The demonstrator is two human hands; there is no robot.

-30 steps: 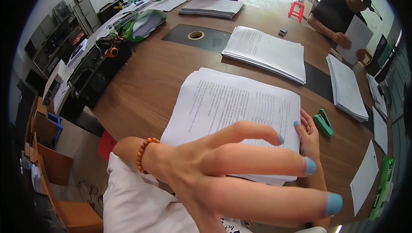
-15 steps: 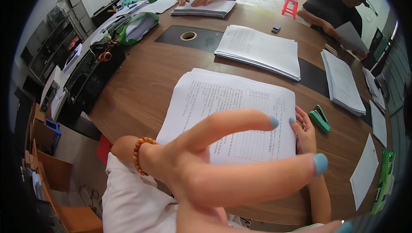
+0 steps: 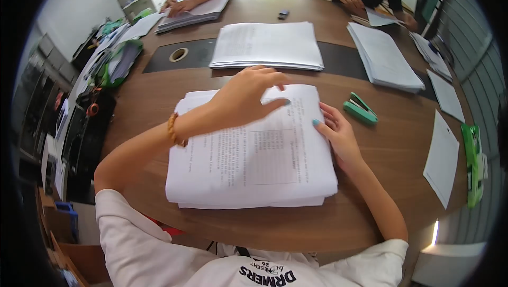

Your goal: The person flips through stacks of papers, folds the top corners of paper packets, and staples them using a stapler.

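Note:
A stack of printed paper (image 3: 227,165) lies in front of me on the table, its sheets slightly uneven at the edges. My left hand (image 3: 254,94), with a beaded bracelet at the wrist, hovers over the far part of the stack. Its thumb and fingers are apart, with nothing between them. At the stack's right edge, my right hand (image 3: 338,133) has its thumb on the top sheet and its fingers curled along the side. A green stapler (image 3: 361,108) lies just beyond my right hand.
Another paper stack (image 3: 267,46) lies farther back, and one more (image 3: 383,57) to its right. A tape roll (image 3: 179,55) rests on the dark inlay. Loose sheets (image 3: 442,157) and a green package (image 3: 473,165) are at the right. Two people handle papers across the table (image 3: 264,9).
My left hand has drawn back from close before the camera to above the stack. The view has shifted, showing more of my arms and shirt. My right hand stays at the stack's right edge.

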